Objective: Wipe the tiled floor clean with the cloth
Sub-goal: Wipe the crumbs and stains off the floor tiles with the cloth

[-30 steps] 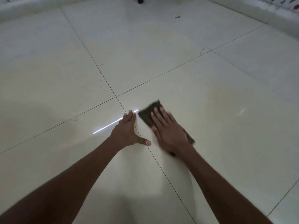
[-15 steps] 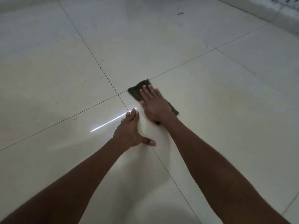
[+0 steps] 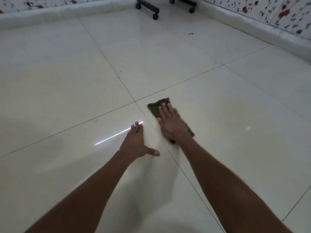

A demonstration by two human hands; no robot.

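While our right hand (image 3: 173,125) lies flat with fingers spread on the dark cloth (image 3: 155,107), pressing it to the pale tiled floor (image 3: 168,56) rather than gripping it, the cloth sits just right of a grout crossing. Our left hand (image 3: 136,142) rests open on the neighbouring tile, palm down, thumb out, holding nothing. Black wheeled legs (image 3: 151,9) stand by the far wall.

Home room: tiled floor (image 3: 168,56), floral wallpaper (image 3: 286,15)
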